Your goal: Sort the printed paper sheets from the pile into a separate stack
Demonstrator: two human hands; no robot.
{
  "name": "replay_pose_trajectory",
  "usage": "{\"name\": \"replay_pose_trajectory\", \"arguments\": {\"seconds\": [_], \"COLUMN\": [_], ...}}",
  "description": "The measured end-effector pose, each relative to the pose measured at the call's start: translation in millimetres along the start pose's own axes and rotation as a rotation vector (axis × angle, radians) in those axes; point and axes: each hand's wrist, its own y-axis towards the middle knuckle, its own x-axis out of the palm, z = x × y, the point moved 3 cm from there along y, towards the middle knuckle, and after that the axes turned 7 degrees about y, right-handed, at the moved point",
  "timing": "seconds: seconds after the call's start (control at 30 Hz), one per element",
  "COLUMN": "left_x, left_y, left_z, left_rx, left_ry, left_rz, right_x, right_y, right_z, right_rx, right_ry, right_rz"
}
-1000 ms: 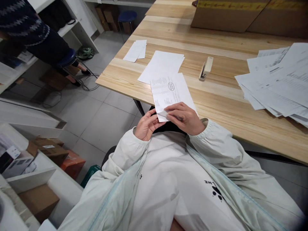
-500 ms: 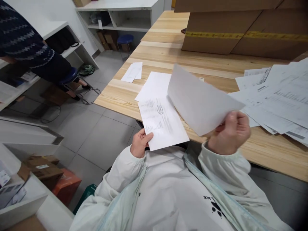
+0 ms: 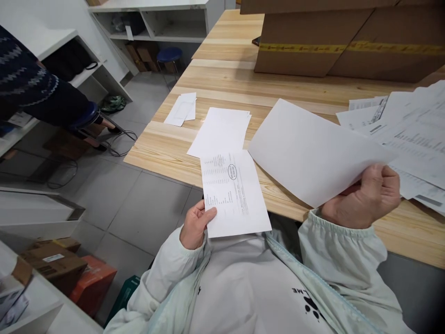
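My left hand (image 3: 196, 224) pinches the lower left edge of a printed sheet (image 3: 234, 199), thumb on top. An oval stamp and lines of text show on that sheet, which reaches from my lap to the table edge. Between the thumb and fingers of my right hand (image 3: 368, 197) is the near right corner of a sheet of paper (image 3: 313, 148), its visible side blank. This paper lies tilted over the table, its right end overlapping the loose pile. Beyond the printed sheet, blank white sheets (image 3: 220, 131) rest on the wooden table (image 3: 225, 83).
A pile of printed papers (image 3: 413, 134) spreads at the right. Small white slips (image 3: 181, 109) lie near the table's left edge. Large cardboard boxes (image 3: 306, 46) stand at the back. A person (image 3: 41, 79) is by a blue stool (image 3: 83, 116); cartons (image 3: 55, 264) sit lower left.
My right hand has carried its sheet to the right and lowered it, away from the printed sheet. The blank sheets behind are now more exposed. My left hand keeps its hold.
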Motion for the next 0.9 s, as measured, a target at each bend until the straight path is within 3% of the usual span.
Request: {"name": "replay_pose_trajectory", "arguments": {"seconds": [0.13,0.27,0.43,0.5,0.73,0.9], "left_x": [2.8,5.4,1.9,1.5,17.9,16.7], "left_y": [8.2,21.0,17.5,15.6,25.9,20.3], "left_z": [0.6,2.2,-2.6,-1.0,12.7,16.0], "left_rx": [-0.01,0.063,0.052,0.065,0.115,0.13], "left_ry": [0.013,0.064,0.225,0.215,0.187,0.196], "left_rz": [0.001,0.042,-0.054,-0.055,0.004,0.032], "right_x": [2.5,-1.2,-16.5,-21.1,-31.6,-41.9], "right_y": [0.6,1.9,15.4,20.2,29.5,37.9], "right_z": [0.6,2.5,-7.9,-10.7,-6.6,-5.8], "right_rx": [0.029,0.043,-0.26,-0.316,-0.239,-0.266], "right_ry": [0.031,-0.016,-0.211,-0.265,-0.294,-0.337], "right_rz": [0.012,-0.003,-0.012,-0.037,-0.03,-0.01]}}
